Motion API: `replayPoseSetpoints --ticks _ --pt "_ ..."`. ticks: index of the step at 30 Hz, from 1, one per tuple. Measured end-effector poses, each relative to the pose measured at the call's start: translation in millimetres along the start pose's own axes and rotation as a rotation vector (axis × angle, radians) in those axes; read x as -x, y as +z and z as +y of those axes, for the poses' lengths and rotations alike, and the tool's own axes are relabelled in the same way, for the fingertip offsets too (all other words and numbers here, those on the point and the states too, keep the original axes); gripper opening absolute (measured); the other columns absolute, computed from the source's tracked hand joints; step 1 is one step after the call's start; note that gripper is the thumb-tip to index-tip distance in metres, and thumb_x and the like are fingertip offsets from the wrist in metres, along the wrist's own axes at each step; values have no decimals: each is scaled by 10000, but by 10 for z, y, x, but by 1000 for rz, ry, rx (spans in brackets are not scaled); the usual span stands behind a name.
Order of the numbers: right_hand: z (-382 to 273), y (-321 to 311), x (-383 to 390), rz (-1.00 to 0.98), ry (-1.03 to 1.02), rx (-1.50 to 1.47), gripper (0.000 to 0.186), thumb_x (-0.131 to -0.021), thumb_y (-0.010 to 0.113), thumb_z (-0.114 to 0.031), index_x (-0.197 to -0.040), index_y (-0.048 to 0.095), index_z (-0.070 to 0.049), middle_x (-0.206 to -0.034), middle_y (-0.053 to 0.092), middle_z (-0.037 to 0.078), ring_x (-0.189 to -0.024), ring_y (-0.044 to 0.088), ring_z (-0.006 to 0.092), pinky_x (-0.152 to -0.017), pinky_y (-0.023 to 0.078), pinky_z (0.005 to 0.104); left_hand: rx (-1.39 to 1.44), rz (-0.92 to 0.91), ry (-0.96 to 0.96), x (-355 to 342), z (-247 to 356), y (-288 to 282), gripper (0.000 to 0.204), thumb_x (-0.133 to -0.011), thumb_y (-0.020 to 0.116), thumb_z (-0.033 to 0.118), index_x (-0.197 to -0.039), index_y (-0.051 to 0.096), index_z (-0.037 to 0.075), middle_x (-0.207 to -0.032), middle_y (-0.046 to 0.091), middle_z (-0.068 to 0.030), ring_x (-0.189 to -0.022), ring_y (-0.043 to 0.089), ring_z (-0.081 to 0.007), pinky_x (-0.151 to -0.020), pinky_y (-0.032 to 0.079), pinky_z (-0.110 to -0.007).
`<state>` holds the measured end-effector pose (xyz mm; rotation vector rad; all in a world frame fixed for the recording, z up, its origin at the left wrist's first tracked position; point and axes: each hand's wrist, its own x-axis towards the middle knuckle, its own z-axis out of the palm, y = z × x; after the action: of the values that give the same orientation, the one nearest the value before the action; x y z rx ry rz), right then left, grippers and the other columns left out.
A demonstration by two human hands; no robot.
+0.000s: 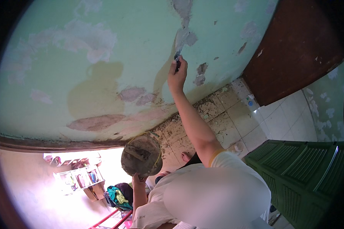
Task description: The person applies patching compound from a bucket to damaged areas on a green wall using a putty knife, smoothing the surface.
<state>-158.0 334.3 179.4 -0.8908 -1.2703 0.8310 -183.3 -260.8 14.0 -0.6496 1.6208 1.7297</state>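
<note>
My right hand point(177, 78) is raised against the green wall point(141, 42), closed round the dark handle of a putty knife point(177, 63). Its blade touches the wall at a grey plaster patch point(184, 37). Lower and to the left, my left hand point(138, 180) grips the near rim of a round, mud-grey bucket point(132, 166). A yellowish handle or cord runs along the bucket's right side. Dark grey material and a blocky lump show inside it, though what the lump is I cannot make out.
Debris lies on the tiled floor point(233, 118) along the wall's foot. A brown door point(290, 45) stands at the far right, green louvred shutters point(294, 164) at the near right. Clothes point(120, 196) and a white shelf point(80, 179) are at the left, beyond the opening.
</note>
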Motion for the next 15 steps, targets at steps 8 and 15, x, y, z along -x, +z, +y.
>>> replayPoseSetpoints --ticks 8,15 --pt "-105 2 -105 55 -5 -40 393 -1000 488 -254 -1265 441 32 -1083 544 151 -927 558 219 -823 463 344 42 14 -73 3 54 -7 363 -793 534 60 -1153 524 22 -1097 613 -170 -1008 620 -350 -853 531 -568" --pt "-411 -111 220 28 116 -136 391 -998 489 -247 -1265 442 35 -1074 549 155 -925 560 217 -826 459 347 -194 -125 141 34 -44 -276 363 -791 539 48 -1151 520 17 -1096 616 -166 -999 616 -362 -861 529 -566"
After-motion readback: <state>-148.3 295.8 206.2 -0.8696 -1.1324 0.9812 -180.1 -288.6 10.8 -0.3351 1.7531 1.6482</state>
